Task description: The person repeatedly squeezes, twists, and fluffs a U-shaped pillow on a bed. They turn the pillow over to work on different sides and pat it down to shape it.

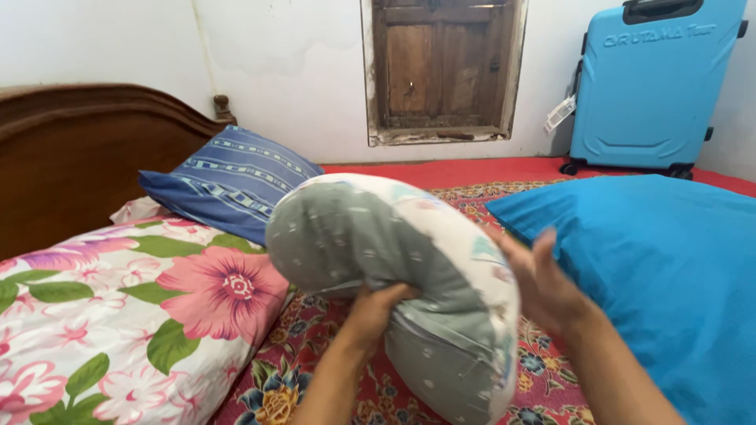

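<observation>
Head view: the left hand [376,308] clenches a fold of the grey pillow [394,267] from below, its grip bunching the cloth so the pillow bends double above the bed [315,370]. The right hand [539,279] lies flat and released against the pillow's pale side, steadying it. A floral pillow [134,307] lies left, a blue pillow [654,267] right.

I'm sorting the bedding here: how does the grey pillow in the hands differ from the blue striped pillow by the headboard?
The grey pillow is folded over and lifted between the left hand and right hand; the blue striped pillow lies untouched, leaning toward the headboard. The grey pillow has small pale specks and a white printed side; the blue striped pillow has pale bands. Both are soft pillows on the bed.
</observation>
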